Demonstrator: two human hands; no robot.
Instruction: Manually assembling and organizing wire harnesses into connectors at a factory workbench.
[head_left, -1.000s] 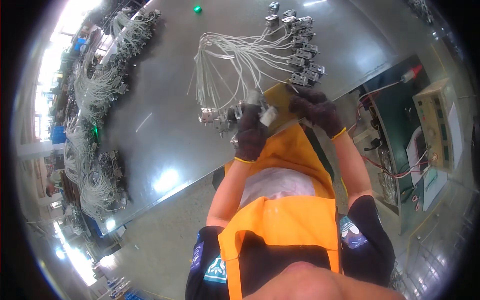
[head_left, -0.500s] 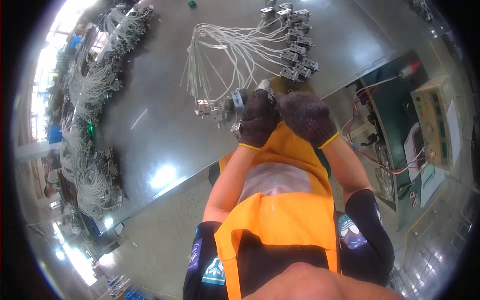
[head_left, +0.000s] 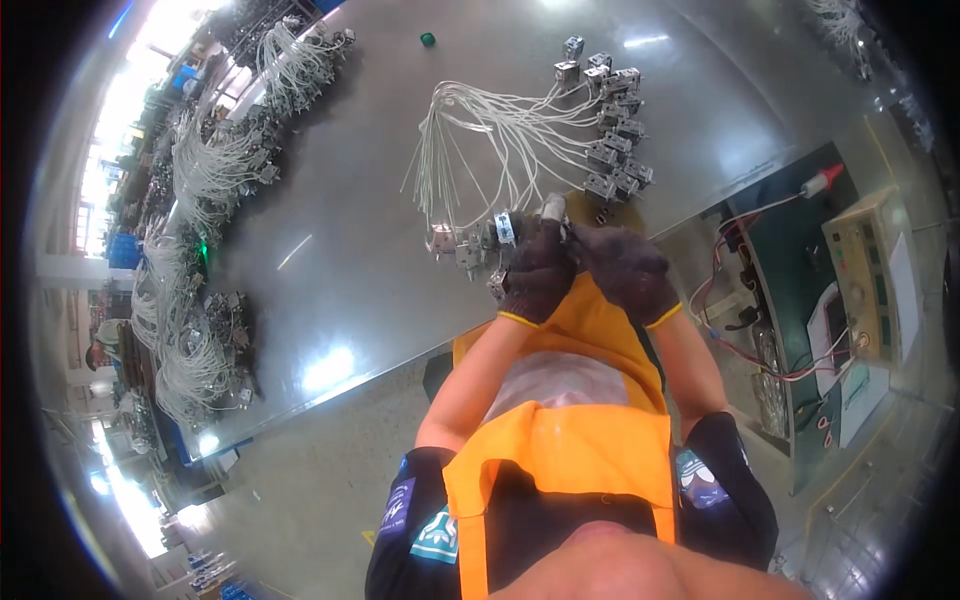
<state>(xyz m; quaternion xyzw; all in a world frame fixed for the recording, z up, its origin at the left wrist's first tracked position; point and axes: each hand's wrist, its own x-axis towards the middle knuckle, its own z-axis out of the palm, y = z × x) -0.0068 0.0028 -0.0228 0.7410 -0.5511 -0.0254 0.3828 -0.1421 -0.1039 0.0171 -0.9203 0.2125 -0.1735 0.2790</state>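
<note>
Both hands wear dark knit gloves with yellow cuffs and meet at the near edge of the metal table (head_left: 380, 290). My left hand (head_left: 540, 275) is closed around a small metal part (head_left: 553, 207), whose pale end sticks up past the fingers. Close against it, my right hand (head_left: 632, 275) is closed too; whatever its fingers grip is hidden. Left of my left hand lie a few boxy metal parts (head_left: 468, 257) on white wires. A looped bundle of white wires (head_left: 490, 115) runs to a cluster of similar metal parts (head_left: 620, 130) beyond my right hand.
Heaps of wired metal parts (head_left: 215, 150) line the table's left side. A small green object (head_left: 428, 40) lies at the far side. On the right, a beige instrument box (head_left: 862, 285) with red and white leads stands on a dark green surface, near red-handled scissors (head_left: 825, 430).
The whole scene has shifted slightly right and down in the picture. Both hands stay together at the table edge, still closed, with the metal part in the left.
</note>
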